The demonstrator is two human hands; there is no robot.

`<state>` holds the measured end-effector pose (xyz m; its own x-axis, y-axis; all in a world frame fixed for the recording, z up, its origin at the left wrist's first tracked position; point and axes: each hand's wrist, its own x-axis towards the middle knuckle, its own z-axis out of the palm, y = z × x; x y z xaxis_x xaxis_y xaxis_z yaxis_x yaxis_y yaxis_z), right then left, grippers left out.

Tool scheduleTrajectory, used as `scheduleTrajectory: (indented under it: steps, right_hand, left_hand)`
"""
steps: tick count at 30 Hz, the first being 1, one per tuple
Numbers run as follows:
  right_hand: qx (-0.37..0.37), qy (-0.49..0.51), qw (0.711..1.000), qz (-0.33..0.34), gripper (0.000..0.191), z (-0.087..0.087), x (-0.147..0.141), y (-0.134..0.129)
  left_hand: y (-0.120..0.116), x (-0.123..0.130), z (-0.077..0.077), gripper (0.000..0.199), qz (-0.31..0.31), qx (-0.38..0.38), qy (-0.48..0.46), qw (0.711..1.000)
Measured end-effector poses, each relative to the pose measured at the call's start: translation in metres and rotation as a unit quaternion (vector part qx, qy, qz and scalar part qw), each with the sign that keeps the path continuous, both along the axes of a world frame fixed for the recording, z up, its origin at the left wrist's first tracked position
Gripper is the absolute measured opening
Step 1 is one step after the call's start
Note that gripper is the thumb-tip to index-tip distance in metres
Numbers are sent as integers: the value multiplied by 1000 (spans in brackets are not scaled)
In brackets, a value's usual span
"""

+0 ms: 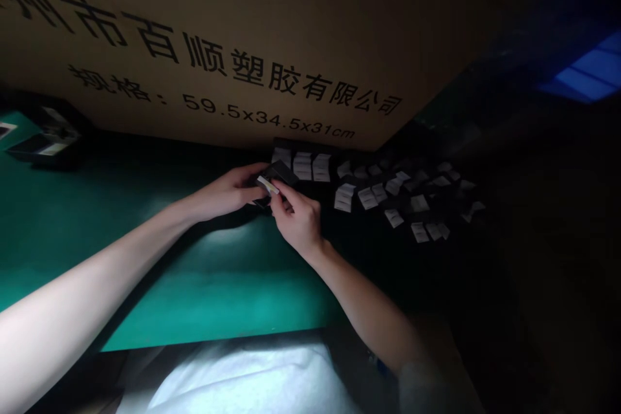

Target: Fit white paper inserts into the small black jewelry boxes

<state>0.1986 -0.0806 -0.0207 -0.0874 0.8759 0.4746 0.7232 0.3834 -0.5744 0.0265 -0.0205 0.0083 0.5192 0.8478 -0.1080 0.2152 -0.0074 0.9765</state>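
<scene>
My left hand (pixel 245 186) is closed around a small dark case (pixel 284 173) above the green table. Between the fingertips of my right hand (pixel 297 210) is a small white slip (pixel 268 185) with a yellowish mark, held against the case. The two hands meet near the middle of the view. Just beyond them, folded white papers (pixel 311 167) lie in rows on dark pieces. Details of the case under my fingers are hidden.
A large cardboard box (pixel 218 26) with printed characters stands behind the green table (pixel 218 297). Several more folded papers (pixel 420 203) on dark pieces are spread to the right. A dark open box (pixel 48 136) sits at the far left.
</scene>
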Motion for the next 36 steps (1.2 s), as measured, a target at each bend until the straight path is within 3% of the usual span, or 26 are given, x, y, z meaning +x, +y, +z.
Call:
scheduleTrajectory:
  steps: [5, 11, 18, 28, 36]
  right_hand:
    - [-9, -17, 1000, 5, 31, 1, -1, -2]
    - [48, -1, 999, 13, 28, 11, -1, -5]
    - [78, -84, 993, 41, 27, 14, 4, -2]
    - [-44, -213, 976, 24, 46, 14, 4, -2]
    - [-125, -294, 948, 12, 60, 22, 5, -2]
  left_hand:
    - [0, 1, -1, 37, 6, -2, -13, 1000]
    - [1, -1, -4, 38, 18, -46, -26, 998]
    - [2, -1, -6, 25, 26, -56, -53, 997]
    - [2, 0, -11, 26, 42, -105, -107, 988]
    - [1, 1, -5, 31, 34, -79, -78, 993]
